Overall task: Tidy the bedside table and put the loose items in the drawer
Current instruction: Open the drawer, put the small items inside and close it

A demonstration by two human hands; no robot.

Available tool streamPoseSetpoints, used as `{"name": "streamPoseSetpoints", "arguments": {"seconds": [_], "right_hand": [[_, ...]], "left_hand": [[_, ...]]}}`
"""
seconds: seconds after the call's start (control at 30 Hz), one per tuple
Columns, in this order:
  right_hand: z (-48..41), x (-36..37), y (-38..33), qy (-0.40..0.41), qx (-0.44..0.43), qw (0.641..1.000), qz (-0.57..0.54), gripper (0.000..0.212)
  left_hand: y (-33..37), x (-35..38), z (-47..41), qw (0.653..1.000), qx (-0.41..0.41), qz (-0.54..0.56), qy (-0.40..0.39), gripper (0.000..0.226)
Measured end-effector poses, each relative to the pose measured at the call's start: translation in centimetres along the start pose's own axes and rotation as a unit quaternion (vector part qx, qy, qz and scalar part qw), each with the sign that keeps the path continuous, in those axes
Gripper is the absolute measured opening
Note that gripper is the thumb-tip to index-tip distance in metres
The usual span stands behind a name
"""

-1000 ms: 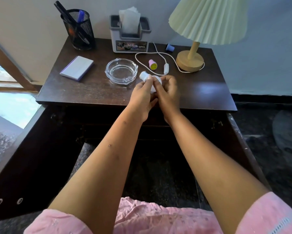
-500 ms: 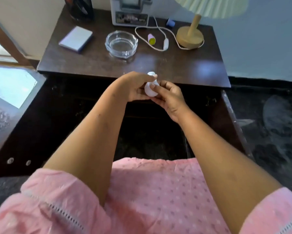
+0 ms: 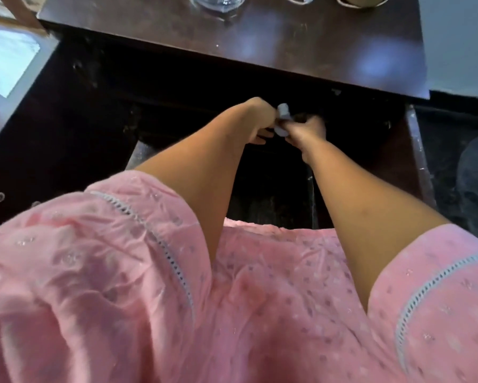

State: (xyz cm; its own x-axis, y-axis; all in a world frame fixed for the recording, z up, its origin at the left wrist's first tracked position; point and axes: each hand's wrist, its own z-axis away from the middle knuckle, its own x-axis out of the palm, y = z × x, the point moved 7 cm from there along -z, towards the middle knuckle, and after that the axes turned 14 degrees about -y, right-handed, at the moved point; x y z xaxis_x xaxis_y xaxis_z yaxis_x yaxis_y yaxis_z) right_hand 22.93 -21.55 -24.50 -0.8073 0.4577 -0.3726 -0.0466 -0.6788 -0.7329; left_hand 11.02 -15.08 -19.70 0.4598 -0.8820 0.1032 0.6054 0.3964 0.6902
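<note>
Both hands, left hand [image 3: 255,121] and right hand [image 3: 305,128], each gripping the small white item [image 3: 282,120], have descended from the tabletop [image 3: 287,37] (12 o'clock) into the open drawer [image 3: 273,183]; release is judged imminent.

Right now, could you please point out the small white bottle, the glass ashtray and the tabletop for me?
white bottle [image 3: 283,109]: head view, on its upper end showing between the two hands.
glass ashtray [image 3: 218,2]: head view, on its near rim at the top edge.
tabletop [image 3: 301,42]: head view, on bare dark wood.
</note>
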Motion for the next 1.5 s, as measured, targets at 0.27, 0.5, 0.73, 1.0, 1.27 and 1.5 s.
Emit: {"name": "streamPoseSetpoints", "arguments": {"seconds": [0.27,0.5,0.73,1.0,1.27,1.5], "right_hand": [[-4.5,-1.1,-0.7,0.074,0.001,0.989,0.127,0.044],[-6.8,-0.4,-1.5,0.114,-0.047,0.988,0.097,0.05],[-7.1,-0.6,-1.2,0.114,-0.057,0.989,0.07,0.046],[-7.5,-0.4,-1.1,0.112,-0.052,0.987,0.099,0.048],[-8.2,-0.8,-1.4,0.129,-0.048,0.982,0.129,0.057],[-7.5,-0.8,-1.5,0.096,-0.033,0.97,0.223,0.081]], "left_hand": [[-1.0,0.0,-5.4,1.0,-0.013,-0.01,0.02,0.029],[-0.5,-0.3,-7.3,0.999,0.034,-0.008,0.034,0.035],[-1.0,0.5,-7.2,0.999,0.02,0.012,0.026,0.035],[-1.3,0.1,-7.2,0.999,0.017,0.032,0.022,0.036],[-1.8,-0.6,-7.4,0.999,0.005,0.033,0.02,0.043],[-1.5,-0.7,-6.4,0.998,0.003,0.056,0.013,0.048]]}}
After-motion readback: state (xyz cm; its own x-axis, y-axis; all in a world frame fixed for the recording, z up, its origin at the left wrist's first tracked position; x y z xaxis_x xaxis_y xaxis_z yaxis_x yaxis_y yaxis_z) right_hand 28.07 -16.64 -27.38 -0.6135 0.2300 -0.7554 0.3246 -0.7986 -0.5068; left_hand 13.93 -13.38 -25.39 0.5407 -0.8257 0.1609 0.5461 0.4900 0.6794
